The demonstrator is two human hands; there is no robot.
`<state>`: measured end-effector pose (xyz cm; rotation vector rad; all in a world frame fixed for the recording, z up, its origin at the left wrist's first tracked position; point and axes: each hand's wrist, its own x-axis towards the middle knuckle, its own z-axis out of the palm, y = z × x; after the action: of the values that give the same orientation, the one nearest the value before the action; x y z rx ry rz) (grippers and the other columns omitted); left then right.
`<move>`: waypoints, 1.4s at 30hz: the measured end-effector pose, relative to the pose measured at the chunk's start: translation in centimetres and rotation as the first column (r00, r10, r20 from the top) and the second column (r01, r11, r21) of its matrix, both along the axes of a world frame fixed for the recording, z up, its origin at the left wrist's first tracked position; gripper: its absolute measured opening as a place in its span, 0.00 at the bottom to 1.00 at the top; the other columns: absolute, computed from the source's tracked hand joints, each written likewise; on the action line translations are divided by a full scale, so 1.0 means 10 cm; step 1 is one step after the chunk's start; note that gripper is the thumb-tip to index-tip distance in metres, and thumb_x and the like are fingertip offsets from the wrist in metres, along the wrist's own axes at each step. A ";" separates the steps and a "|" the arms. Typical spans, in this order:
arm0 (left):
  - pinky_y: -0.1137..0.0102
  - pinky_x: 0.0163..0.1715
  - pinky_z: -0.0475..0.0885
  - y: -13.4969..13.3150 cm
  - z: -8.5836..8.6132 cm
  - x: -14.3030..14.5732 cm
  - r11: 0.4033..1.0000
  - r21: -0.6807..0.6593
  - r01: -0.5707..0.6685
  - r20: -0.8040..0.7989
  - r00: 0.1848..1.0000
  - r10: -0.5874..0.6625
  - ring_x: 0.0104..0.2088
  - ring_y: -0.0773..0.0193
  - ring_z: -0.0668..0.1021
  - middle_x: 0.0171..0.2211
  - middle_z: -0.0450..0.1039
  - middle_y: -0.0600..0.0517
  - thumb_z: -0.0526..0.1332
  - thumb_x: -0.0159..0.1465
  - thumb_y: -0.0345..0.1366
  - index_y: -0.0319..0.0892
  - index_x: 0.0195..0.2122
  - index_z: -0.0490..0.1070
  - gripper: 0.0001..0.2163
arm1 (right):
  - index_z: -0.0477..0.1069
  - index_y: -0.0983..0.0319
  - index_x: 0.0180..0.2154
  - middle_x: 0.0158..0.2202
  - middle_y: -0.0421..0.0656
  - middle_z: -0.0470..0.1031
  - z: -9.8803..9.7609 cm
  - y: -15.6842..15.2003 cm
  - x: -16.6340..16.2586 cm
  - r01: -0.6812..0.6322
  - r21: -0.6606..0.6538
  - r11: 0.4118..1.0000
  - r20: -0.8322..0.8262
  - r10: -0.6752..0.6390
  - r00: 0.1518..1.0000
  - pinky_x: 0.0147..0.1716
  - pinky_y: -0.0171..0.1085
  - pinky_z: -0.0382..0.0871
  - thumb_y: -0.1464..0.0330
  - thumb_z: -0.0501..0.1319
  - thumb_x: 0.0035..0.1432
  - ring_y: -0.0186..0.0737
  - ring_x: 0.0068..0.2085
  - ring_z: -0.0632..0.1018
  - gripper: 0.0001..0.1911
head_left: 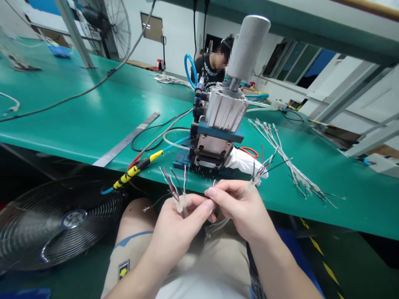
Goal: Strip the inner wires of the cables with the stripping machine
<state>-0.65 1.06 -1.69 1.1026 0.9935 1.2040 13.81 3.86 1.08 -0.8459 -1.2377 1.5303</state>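
Both hands meet over my lap at the bench's front edge, fingertips touching. My left hand (pixel 183 220) is closed around cable ends, whose white sleeves (pixel 181 203) poke up with thin red, white and black wires (pixel 170 180) fanning out. My right hand (pixel 235 203) pinches a small wire end (pixel 214 182) between thumb and forefinger. Behind its knuckles stands another stripped cable end (pixel 257 176) with loose wires, apparently also in this hand. Just beyond the hands is a pneumatic press-like machine (pixel 218 137) with a grey knurled cylinder on top; wire scraps lie at its base.
More stripped cables (pixel 289 166) lie right of the machine on the green bench (pixel 343 182). A steel ruler (pixel 127 139) and a yellow-black taped tool (pixel 137 169) lie left. A floor fan (pixel 71 220) stands low left. A co-worker (pixel 208 66) sits across the bench.
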 end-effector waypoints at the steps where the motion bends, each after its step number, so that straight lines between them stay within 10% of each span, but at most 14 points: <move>1: 0.75 0.32 0.71 0.00 0.00 0.00 1.000 -0.011 0.007 -0.009 1.000 -0.007 0.29 0.65 0.78 0.24 0.79 0.52 0.65 0.63 0.39 0.41 0.23 0.78 0.13 | 0.79 0.64 0.25 0.15 0.36 0.70 -0.01 0.00 -0.01 0.011 -0.005 1.000 -0.006 -0.011 1.000 0.17 0.27 0.61 0.68 0.69 0.59 0.27 0.16 0.68 0.10; 19: 0.79 0.15 0.46 0.51 0.12 -0.03 0.995 -0.091 -0.036 0.190 0.980 0.053 0.15 0.78 0.56 0.16 0.71 0.52 0.70 0.55 0.39 0.35 0.22 0.76 0.12 | 0.83 0.64 0.33 0.15 0.33 0.59 -0.20 0.15 0.05 0.177 -0.059 0.982 0.023 -0.176 0.984 0.13 0.26 0.42 0.59 0.70 0.57 0.22 0.15 0.53 0.14; 34: 0.78 0.14 0.47 0.69 0.15 0.03 0.980 -0.149 -0.132 0.192 0.968 0.160 0.13 0.78 0.55 0.15 0.69 0.53 0.69 0.53 0.36 0.36 0.19 0.74 0.11 | 0.82 0.64 0.33 0.17 0.33 0.60 -0.29 0.17 0.07 0.243 -0.061 0.968 0.028 -0.242 0.970 0.14 0.26 0.43 0.60 0.71 0.57 0.22 0.16 0.54 0.12; 42: 0.78 0.25 0.66 0.30 -0.03 0.00 0.991 0.102 -0.090 -0.077 0.992 0.098 0.22 0.71 0.72 0.20 0.76 0.54 0.66 0.61 0.35 0.40 0.22 0.76 0.11 | 0.81 0.63 0.33 0.15 0.33 0.60 -0.24 0.14 0.06 0.243 -0.002 0.970 0.061 -0.243 0.968 0.13 0.28 0.45 0.59 0.73 0.55 0.24 0.16 0.54 0.13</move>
<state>-0.69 4.07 -2.00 1.2012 1.0685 1.3042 14.38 5.28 -1.29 -1.0178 -1.1246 1.3226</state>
